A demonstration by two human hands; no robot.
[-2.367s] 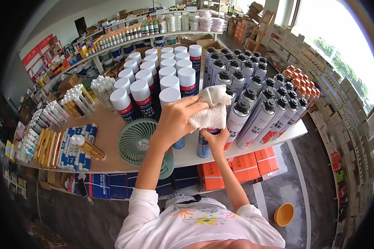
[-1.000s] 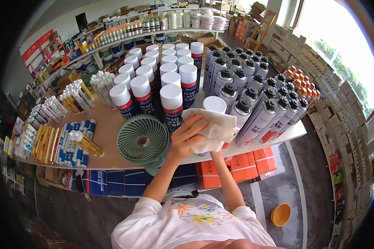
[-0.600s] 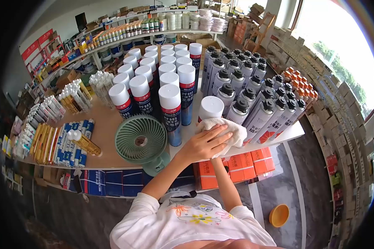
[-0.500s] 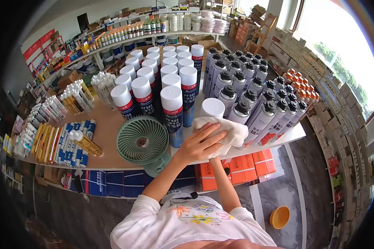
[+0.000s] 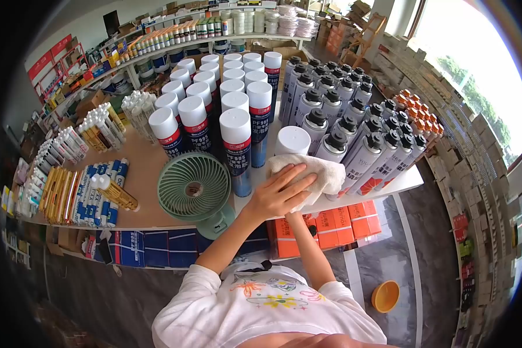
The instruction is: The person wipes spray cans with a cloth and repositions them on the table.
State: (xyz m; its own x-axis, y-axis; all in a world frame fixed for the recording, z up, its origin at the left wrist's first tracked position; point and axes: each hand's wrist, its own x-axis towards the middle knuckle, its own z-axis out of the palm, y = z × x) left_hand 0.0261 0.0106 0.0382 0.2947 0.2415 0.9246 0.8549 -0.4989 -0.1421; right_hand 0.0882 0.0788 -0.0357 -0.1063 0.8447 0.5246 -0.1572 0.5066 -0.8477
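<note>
My left hand [image 5: 278,192] is wrapped over a folded white cloth [image 5: 326,177], its fingers bent and pressing the cloth against the front of a spray can with a white cap [image 5: 293,141]. The cloth covers most of that can's body. My right forearm [image 5: 307,249] reaches up beneath the cloth and left hand. My right hand itself is hidden there, so its fingers do not show. To the left stand rows of dark blue foam cans [image 5: 236,152] with white caps. On the right are grey cans [image 5: 365,162] with black nozzles, close beside the cloth.
A green fan [image 5: 194,185] stands at the table's front edge, left of my hands. Sealant tubes [image 5: 101,191] lie farther left. Below the tabletop are orange boxes [image 5: 333,229] and blue boxes [image 5: 156,249]. A yellow bowl [image 5: 385,296] sits on the floor.
The camera view has shifted slightly, so the table's things appear a little higher. My left hand and the cloth remain at the same can, with only a small shift of the fingers.
</note>
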